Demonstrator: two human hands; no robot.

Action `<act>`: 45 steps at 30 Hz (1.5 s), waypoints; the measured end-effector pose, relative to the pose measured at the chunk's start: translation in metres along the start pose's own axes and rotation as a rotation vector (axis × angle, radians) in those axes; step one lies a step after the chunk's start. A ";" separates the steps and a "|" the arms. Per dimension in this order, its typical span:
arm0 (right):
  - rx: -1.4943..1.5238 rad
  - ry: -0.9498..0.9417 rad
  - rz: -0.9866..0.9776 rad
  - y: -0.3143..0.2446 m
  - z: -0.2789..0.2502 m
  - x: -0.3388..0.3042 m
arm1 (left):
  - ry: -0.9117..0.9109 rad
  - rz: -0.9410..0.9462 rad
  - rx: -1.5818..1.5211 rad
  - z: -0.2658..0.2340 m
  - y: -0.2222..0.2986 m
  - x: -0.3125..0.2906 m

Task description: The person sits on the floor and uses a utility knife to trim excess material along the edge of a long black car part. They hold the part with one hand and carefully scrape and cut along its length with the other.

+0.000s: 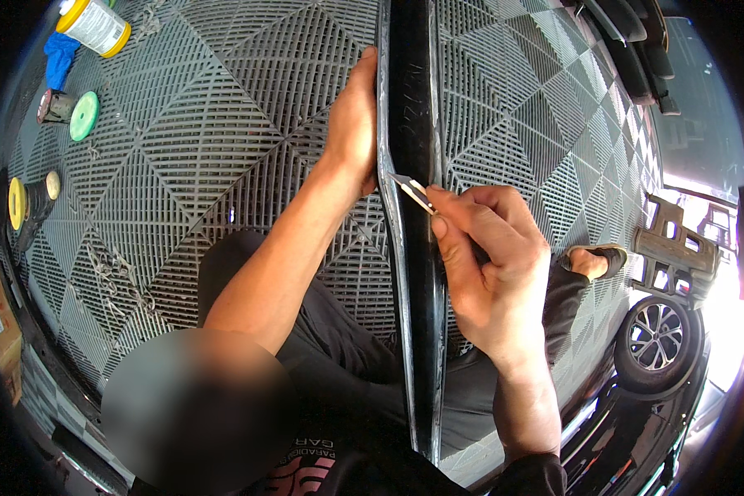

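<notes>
A long, narrow black panel (413, 264), perhaps a car trim piece, runs from the far edge of view down toward my lap, with a grey strip along its left edge. My left hand (353, 128) grips that left edge from the side, and its fingertips are hidden behind the panel. Between thumb and forefinger my right hand (496, 269) pinches a small pointed knife blade (415, 193). Its tip meets the grey strip just below my left hand, where the edge bends slightly.
On the grey grid-tile floor (248, 107) to the left lie a yellow-lidded tub (97, 31), a blue cloth (60, 58), a green disc (83, 116) and a yellow disc (16, 203). Thin shavings (114, 269) are scattered nearby. A car wheel (660, 343) stands at right.
</notes>
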State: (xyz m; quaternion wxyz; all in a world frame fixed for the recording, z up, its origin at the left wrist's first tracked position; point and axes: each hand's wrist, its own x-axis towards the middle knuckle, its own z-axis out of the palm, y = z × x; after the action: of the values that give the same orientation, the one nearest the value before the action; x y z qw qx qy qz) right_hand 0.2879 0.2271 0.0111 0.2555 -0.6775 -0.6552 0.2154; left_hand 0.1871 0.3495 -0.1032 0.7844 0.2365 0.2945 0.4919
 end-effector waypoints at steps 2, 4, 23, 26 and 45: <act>-0.016 0.000 -0.013 0.000 0.000 0.000 | 0.058 0.023 0.008 0.005 0.000 -0.002; -0.038 -0.014 -0.023 -0.001 -0.003 0.002 | 0.102 0.038 0.012 0.009 0.002 -0.004; -0.107 0.014 -0.013 -0.007 -0.002 0.000 | 0.078 -0.005 0.018 0.009 0.003 -0.004; -0.122 -0.006 -0.057 -0.003 -0.005 0.001 | 0.062 -0.002 0.010 0.008 0.001 -0.005; -0.168 -0.040 -0.048 -0.003 -0.005 -0.010 | 0.092 -0.031 0.040 0.005 -0.004 -0.004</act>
State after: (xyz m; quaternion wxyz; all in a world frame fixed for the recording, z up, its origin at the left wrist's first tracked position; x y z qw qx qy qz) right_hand 0.2885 0.2167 0.0162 0.1896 -0.6762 -0.6921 0.1669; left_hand 0.1917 0.3436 -0.1013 0.7726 0.2246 0.3436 0.4843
